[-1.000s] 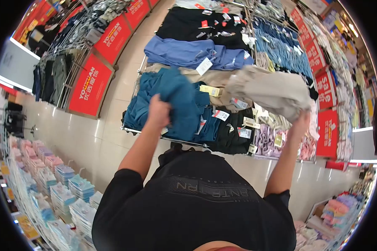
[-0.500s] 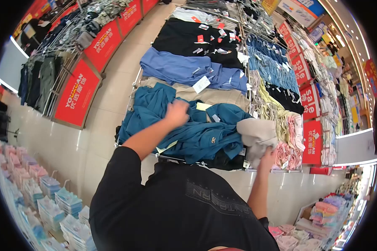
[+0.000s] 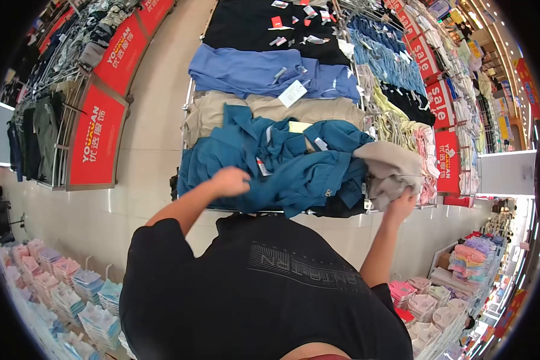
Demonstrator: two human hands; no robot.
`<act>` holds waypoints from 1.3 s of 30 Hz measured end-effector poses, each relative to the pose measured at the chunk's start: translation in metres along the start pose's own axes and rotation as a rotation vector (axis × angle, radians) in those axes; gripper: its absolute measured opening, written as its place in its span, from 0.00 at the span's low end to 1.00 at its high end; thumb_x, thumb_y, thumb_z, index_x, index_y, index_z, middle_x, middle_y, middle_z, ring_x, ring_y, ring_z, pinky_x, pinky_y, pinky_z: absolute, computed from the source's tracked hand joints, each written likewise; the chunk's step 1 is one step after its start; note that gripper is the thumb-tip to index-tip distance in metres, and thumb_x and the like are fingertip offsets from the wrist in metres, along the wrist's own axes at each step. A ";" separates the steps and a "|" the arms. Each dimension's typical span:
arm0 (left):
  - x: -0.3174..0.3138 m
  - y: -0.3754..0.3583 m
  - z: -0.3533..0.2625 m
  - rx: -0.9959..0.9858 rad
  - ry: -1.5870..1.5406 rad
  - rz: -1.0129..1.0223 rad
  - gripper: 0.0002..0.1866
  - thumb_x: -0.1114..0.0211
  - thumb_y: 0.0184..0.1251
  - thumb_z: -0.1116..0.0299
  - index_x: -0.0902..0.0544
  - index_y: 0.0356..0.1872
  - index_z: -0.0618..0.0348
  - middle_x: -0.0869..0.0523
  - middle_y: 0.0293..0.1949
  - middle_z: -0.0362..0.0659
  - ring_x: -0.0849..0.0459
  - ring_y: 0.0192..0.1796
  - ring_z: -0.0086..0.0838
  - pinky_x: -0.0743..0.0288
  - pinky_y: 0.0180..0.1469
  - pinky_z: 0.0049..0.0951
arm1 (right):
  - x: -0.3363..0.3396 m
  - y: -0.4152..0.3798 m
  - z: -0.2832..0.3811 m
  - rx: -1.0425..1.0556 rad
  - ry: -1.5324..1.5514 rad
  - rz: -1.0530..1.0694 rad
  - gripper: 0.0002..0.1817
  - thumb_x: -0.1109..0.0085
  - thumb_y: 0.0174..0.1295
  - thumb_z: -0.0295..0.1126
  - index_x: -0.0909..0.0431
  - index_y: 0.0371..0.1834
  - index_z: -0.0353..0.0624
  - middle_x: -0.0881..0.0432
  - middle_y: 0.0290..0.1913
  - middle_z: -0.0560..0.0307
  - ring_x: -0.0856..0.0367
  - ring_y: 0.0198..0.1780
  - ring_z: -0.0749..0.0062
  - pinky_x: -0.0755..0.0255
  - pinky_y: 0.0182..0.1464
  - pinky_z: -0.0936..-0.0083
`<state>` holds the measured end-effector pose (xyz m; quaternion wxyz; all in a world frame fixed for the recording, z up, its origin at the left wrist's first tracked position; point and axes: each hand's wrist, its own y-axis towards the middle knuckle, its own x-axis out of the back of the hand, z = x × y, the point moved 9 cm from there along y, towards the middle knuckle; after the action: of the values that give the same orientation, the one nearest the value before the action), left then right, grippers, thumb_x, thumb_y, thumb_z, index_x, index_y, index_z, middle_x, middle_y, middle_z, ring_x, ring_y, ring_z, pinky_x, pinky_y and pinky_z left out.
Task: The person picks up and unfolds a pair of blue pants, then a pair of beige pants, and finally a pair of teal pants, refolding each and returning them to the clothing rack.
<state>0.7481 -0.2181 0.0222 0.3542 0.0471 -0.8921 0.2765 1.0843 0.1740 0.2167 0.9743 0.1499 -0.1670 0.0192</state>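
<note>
Shop floor (image 3: pixel 156 120), pale glossy tile, aisles running between clothing racks. Three red sign panels (image 3: pixel 93 141) along the rack row at far left, with dark hanging garments beside them; four red sale boards (image 3: pixel 447 171) on the right-hand rack, which is packed with pale, yellow and pink knits.

Display table (image 3: pixel 189 108), metal-railed, centre frame, loaded with folded garments in colour bands: black pile (image 3: pixel 264 30) at the far end with scattered tags, light blue pile (image 3: pixel 252 69) next with one large white tag (image 3: pixel 293 93), beige pile (image 3: pixel 306 109) after that, then teal pile (image 3: pixel 282 162) nearest the person, rumpled and spread. Four bands counted.

Shelves of small packaged goods (image 3: pixel 72 288) lower left, pastel stacks; more stacks lower right (image 3: pixel 462 282).

Person in black shirt (image 3: pixel 264 288), seen from above, both arms raised to the table's near edge.

Grey garment (image 3: pixel 390 171), one, bunched, at the table's near right corner, touching the teal pile's right side.

Right hand (image 3: pixel 402 201) under the grey garment, fingers closed into its lower fold, gripping it.

Left hand (image 3: pixel 231 180) on the near left part of the teal pile, fingers curled down into the cloth; whether it pinches the fabric or only presses, cannot tell.
</note>
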 end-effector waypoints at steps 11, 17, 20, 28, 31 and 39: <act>0.059 -0.035 -0.001 -0.113 -0.375 -0.233 0.23 0.38 0.65 0.62 0.16 0.60 0.58 0.15 0.59 0.53 0.18 0.63 0.46 0.27 0.68 0.39 | -0.088 -0.032 0.137 0.195 0.163 0.081 0.18 0.52 0.79 0.33 0.26 0.62 0.31 0.18 0.56 0.48 0.21 0.56 0.65 0.29 0.59 0.70; 0.077 0.097 -0.028 -0.094 -0.079 -0.520 0.44 0.31 0.62 0.50 0.34 0.77 0.60 0.31 0.74 0.58 0.27 0.72 0.51 0.30 0.72 0.45 | -0.095 -0.010 0.113 -0.063 0.667 0.041 0.20 0.50 0.78 0.32 0.30 0.69 0.35 0.22 0.64 0.49 0.24 0.65 0.64 0.28 0.66 0.66; 0.054 0.161 -0.021 0.046 -0.086 -0.260 0.44 0.32 0.61 0.52 0.34 0.77 0.60 0.28 0.72 0.59 0.23 0.68 0.52 0.26 0.68 0.47 | -0.073 0.007 0.110 0.007 0.605 -0.021 0.21 0.49 0.78 0.32 0.31 0.70 0.36 0.24 0.67 0.49 0.23 0.65 0.64 0.28 0.67 0.64; -0.008 0.099 -0.095 -0.224 -0.212 0.226 0.29 0.37 0.56 0.63 0.17 0.62 0.59 0.12 0.52 0.59 0.13 0.54 0.50 0.21 0.58 0.44 | -0.063 0.051 0.059 -0.085 0.280 -0.023 0.24 0.49 0.78 0.36 0.32 0.72 0.35 0.22 0.64 0.45 0.21 0.62 0.59 0.26 0.65 0.62; -0.051 0.066 -0.117 -0.343 -0.435 0.464 0.28 0.38 0.57 0.62 0.17 0.61 0.62 0.11 0.50 0.56 0.13 0.49 0.42 0.21 0.56 0.40 | -0.132 0.035 0.000 0.186 -0.567 0.426 0.28 0.47 0.76 0.44 0.31 0.71 0.34 0.19 0.61 0.38 0.20 0.63 0.53 0.27 0.65 0.62; 0.049 0.039 -0.111 -0.262 -0.760 0.496 0.20 0.46 0.73 0.65 0.14 0.60 0.54 0.08 0.41 0.44 0.10 0.31 0.29 0.17 0.33 0.27 | -0.313 -0.242 -0.013 0.305 -0.369 1.421 0.32 0.33 0.66 0.49 0.24 0.65 0.38 0.16 0.56 0.38 0.19 0.58 0.42 0.26 0.61 0.58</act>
<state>0.7680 -0.1212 0.1023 -0.0711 -0.1147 -0.9702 0.2011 0.8138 -0.0493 0.0325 0.6521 0.1401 -0.3798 0.6411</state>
